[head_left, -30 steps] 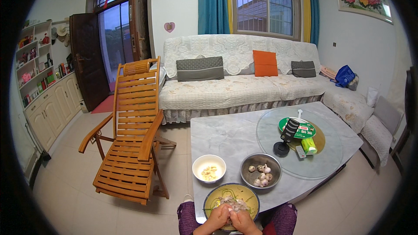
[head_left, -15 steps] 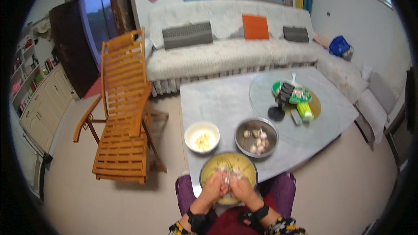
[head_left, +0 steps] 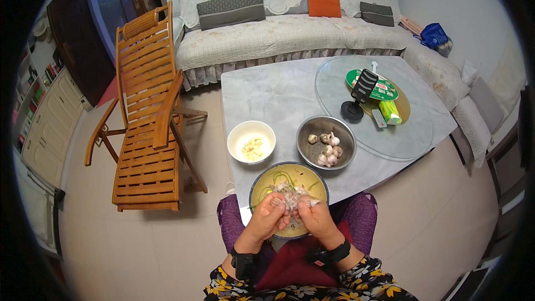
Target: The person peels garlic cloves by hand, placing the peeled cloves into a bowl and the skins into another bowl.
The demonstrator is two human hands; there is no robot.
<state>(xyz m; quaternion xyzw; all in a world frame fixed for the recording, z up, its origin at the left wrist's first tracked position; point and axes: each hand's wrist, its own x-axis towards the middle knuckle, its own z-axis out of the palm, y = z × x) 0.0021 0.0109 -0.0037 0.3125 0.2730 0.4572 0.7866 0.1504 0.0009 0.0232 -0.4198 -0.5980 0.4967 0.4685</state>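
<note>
My left hand [head_left: 269, 215] and my right hand [head_left: 315, 215] meet fingertip to fingertip above a yellow basin [head_left: 258, 185] with a dark rim. Both are closed in a pinch on pale, papery garlic [head_left: 292, 203]; the fingers partly hide it, so its exact shape is unclear. Loose garlic skins [head_left: 291, 189] and a green stem [head_left: 285, 175] lie in the basin beneath. Beyond it on the left, a white bowl [head_left: 234, 144] contains several peeled garlic cloves [head_left: 252, 149]. To the right, a steel bowl [head_left: 350, 146] holds several unpeeled garlic bulbs [head_left: 330, 153].
The grey marble-look table [head_left: 267, 89] carries a round glass turntable [head_left: 412, 134]. On that stand a black microphone-like device [head_left: 363, 89], a green oval lid or tray [head_left: 384, 90], a yellow-green pack [head_left: 390, 112] and a remote [head_left: 379, 118]. A wooden recliner [head_left: 146, 128] is at left, a sofa [head_left: 267, 39] behind.
The view has tilted downward, so the table and bowls appear higher. My hands stay together over the basin, their fingertips still pinching the garlic.
</note>
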